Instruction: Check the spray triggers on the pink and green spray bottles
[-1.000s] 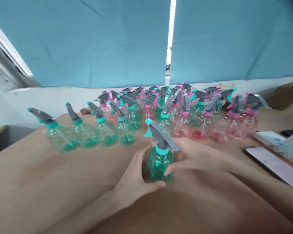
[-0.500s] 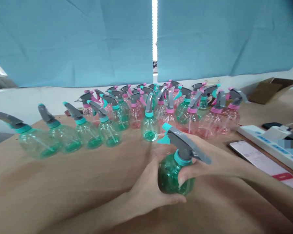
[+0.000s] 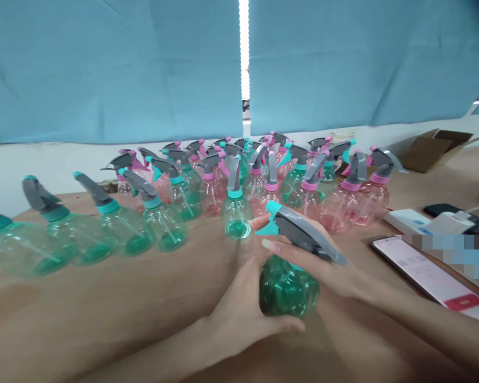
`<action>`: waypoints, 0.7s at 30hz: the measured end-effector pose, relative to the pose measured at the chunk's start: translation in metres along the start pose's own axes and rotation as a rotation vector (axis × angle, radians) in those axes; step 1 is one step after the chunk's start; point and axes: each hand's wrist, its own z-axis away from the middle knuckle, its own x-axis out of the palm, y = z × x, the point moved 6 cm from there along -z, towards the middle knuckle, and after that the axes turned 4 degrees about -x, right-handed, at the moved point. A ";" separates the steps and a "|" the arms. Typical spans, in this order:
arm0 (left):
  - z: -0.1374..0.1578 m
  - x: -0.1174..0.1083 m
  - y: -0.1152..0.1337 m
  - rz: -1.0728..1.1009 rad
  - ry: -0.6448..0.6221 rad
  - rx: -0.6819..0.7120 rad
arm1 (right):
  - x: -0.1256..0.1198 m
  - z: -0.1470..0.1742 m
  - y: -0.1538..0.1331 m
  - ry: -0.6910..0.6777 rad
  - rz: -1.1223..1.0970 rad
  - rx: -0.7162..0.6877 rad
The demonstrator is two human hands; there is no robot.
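A green spray bottle point(image 3: 289, 290) with a grey and turquoise trigger head stands slightly tilted in front of me. My left hand point(image 3: 251, 298) is wrapped around its round body from the left, thumb along the near side. From the right, my right hand point(image 3: 319, 260) closes around the neck below the head, its fingers covering most of the turquoise collar. Just beyond my fingers is another green spray bottle point(image 3: 237, 215). More green spray bottles point(image 3: 165, 226) form a row on the left, and pink ones point(image 3: 339, 207) stand behind my right hand.
Several more pink and green bottles crowd the back of the brown table point(image 3: 123, 308). On the right lie a phone point(image 3: 419, 266), a power strip point(image 3: 409, 219) with a white plug, and a dark device. An open cardboard box point(image 3: 435, 151) is farther back, before a blue curtain point(image 3: 323, 64).
My right hand has moved from the bottle's body up to its neck, its fingers now crossing the collar. My left hand keeps its hold. The view has shifted slightly.
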 end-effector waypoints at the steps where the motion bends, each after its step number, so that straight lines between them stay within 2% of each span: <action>1: 0.002 -0.002 -0.003 -0.027 0.003 -0.018 | 0.002 -0.002 0.003 -0.014 -0.049 0.009; 4: 0.008 -0.010 -0.017 -0.150 0.010 -0.082 | 0.007 -0.009 0.009 -0.035 -0.152 0.011; 11: 0.020 -0.025 -0.039 -0.536 -0.068 -0.152 | 0.008 -0.014 0.018 -0.025 -0.081 0.013; 21: 0.018 -0.023 -0.040 -0.654 -0.124 -0.166 | 0.001 -0.013 0.006 -0.022 0.112 0.010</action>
